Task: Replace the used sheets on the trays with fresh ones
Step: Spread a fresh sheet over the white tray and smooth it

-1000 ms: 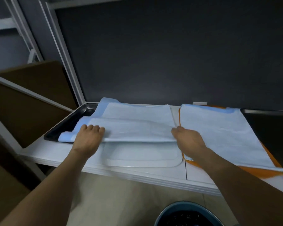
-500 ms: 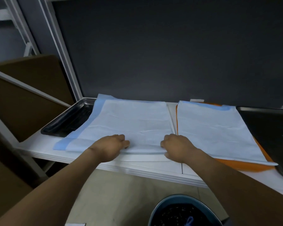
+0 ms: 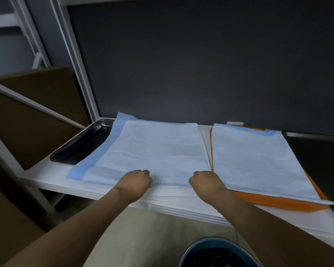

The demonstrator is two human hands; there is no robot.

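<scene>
L hand [image 3: 135, 182] & R hand [image 3: 206, 182] are knuckles-up, fingers curled under, seemingly pinching the near hem of the white paper sheet w/ pale-blue border [image 3: 152, 149]. The sheet lies flat, spreading away from the grip, its far-left part lapping over the black metal tray [image 3: 81, 145]. Right of the R hand: a second white sheet [image 3: 258, 160] on an orange base [image 3: 278, 202]. Below the wrists: a dark round bin [image 3: 216, 253].

Risks: the paper looks thin, so an uneven tug btwn hands would prob. crease or tear it. Pulled too far bodyward, the hem overhangs the white counter [image 3: 46, 180] & the sheet could slide binward.
</scene>
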